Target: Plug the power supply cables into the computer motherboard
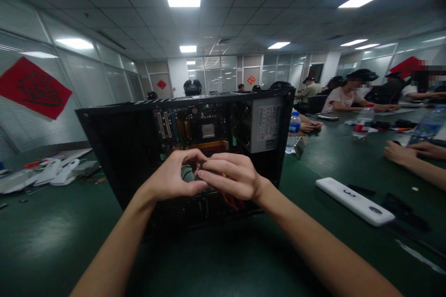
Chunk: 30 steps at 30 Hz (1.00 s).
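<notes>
An open black computer case stands on the table in front of me, its inside facing me. Both hands meet before its lower middle. My right hand is closed, with red, yellow and orange power cables coming out under its fingers. The cable end at its fingertips is small, dark and mostly hidden. My left hand curves with thumb and fingers round to the same spot; what they grip is hidden. Behind them are the motherboard, a metal-topped processor socket and the power supply with its fan.
White parts and scraps lie on the green table at left. To the right are a white numbered power bank, a dark cable, and water bottles. A nearby person's hands rest at far right; other people sit beyond.
</notes>
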Available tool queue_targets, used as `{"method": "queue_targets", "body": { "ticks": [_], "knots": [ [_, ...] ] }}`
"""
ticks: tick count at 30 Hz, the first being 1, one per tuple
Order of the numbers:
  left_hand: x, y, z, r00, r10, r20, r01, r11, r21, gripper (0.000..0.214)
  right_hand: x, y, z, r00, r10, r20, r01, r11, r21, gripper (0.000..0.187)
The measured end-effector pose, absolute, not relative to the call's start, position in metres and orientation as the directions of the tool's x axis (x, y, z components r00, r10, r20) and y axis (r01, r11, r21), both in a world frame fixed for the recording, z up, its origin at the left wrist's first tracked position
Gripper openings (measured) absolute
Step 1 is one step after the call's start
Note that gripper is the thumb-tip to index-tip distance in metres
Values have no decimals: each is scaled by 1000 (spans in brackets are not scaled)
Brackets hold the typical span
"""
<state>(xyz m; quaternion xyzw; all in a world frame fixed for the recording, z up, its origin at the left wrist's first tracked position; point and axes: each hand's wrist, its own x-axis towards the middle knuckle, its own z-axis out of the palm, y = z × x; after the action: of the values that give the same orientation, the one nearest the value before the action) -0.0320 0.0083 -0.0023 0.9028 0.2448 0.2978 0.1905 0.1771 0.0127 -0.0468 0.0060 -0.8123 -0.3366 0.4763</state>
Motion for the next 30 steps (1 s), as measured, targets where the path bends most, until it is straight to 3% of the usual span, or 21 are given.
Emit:
{"method": "queue_targets", "body": {
  "ticks": [9,21,30],
  "knots": [
    [-36,19,-9,709,572,412,269,-760,592,31,171,9,-43,-463,-365,808,326,778,538,13],
    [-35,23,-12,720,554,417,172,-726,666,32,165,7,-48,-418,-240,876,277,884,375,14],
    [-37,30,-16,717,586,378,204,-694,690,39,164,12,-53,-395,-198,897,293,898,328,16]
  ]
}}
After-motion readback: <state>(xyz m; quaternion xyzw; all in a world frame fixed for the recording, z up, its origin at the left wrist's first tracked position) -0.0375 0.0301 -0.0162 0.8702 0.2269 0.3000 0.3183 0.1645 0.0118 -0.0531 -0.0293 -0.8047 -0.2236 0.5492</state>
